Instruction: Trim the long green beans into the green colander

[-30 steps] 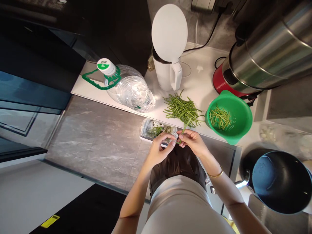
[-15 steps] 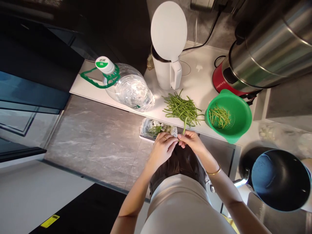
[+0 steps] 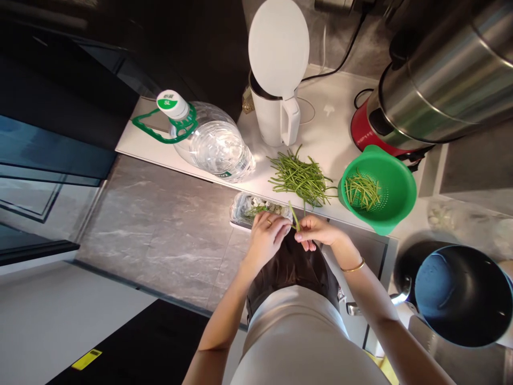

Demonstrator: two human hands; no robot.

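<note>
My left hand (image 3: 267,233) and my right hand (image 3: 316,231) meet just in front of the white counter's edge, both pinched on one thin green stem (image 3: 294,215) that sticks up between them. Behind them lies a loose pile of green stems (image 3: 300,178) on the counter. A green colander (image 3: 395,193) to the right holds several cut stems (image 3: 362,191). Under my left hand sits a clear tray of scraps (image 3: 251,207) at the counter's edge.
A white kettle (image 3: 272,115) with its lid up stands behind the pile. A large water bottle (image 3: 210,141) lies on its side at the left. A steel and red appliance (image 3: 420,101) is at the back right, a dark pot (image 3: 460,294) at the lower right.
The stem between my hands has tilted from leaning right to leaning left, and my right hand has dropped slightly lower. The hands stay together.
</note>
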